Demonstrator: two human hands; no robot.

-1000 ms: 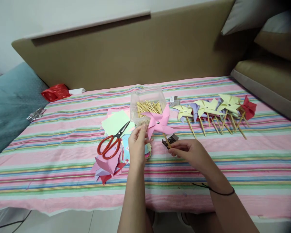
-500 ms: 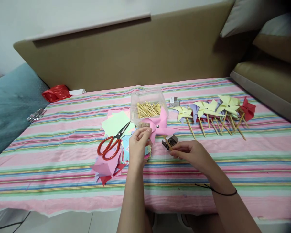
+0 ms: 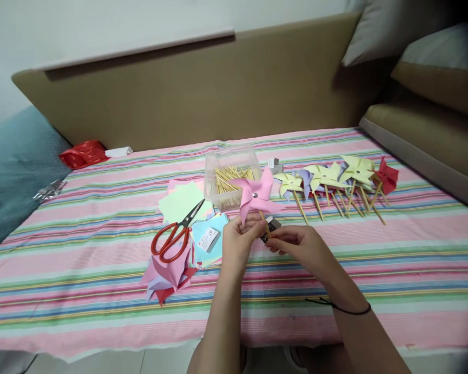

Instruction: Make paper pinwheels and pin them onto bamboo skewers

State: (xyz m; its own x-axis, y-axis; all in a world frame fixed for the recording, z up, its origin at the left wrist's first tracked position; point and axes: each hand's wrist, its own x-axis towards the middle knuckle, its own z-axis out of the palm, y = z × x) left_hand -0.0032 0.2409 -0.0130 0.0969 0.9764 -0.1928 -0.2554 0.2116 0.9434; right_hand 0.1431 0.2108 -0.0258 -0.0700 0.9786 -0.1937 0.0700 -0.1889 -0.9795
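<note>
A pink paper pinwheel (image 3: 256,195) with a round metallic pin at its centre stands upright on a thin wooden stick in front of me. My left hand (image 3: 242,236) is closed round the stick just under the paper blades. Lower down, my right hand (image 3: 296,243) pinches the same stick between thumb and fingers. Behind the hands lies a small open box of dark pins (image 3: 273,224), partly hidden by them. Just beyond the pinwheel is a clear plastic container (image 3: 214,197) of wooden sticks (image 3: 228,179).
Red-handled scissors (image 3: 175,239), coloured paper sheets (image 3: 183,202), a small white box (image 3: 209,239) and cut paper pieces (image 3: 167,275) lie left. Several finished pinwheels (image 3: 327,179) rest right, near a small grey-white box (image 3: 275,165). A striped cloth (image 3: 101,249) covers the surface.
My left hand has moved from beside the pinwheel's blades down to its stick. The right hand keeps its grip on the stick, now closer to the left. The view has shifted slightly.
</note>
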